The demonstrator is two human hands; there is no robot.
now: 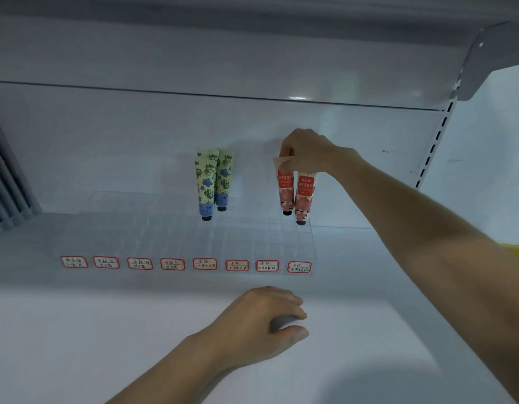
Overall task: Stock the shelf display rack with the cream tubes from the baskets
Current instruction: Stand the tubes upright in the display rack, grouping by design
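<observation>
A clear acrylic display rack (pixel 252 237) sits on the white shelf, with a row of red-bordered labels (pixel 188 264) along its front. Two green and blue floral cream tubes (pixel 213 182) stand cap-down in its back slots. At the right stand two red and white cream tubes (pixel 296 193), also cap-down. My right hand (pixel 307 153) pinches the crimped top of the left red tube (pixel 285 191). My left hand (pixel 267 319) rests on the shelf in front of the rack with fingers loosely curled, holding nothing.
The white shelf (pixel 106 330) stretches wide before the rack. Another shelf (pixel 252 39) hangs overhead, borne by a slotted upright (pixel 436 141) at the right. Grey ribbed items (pixel 7 182) lean at the far left. Something yellow (pixel 517 252) peeks out behind my right forearm.
</observation>
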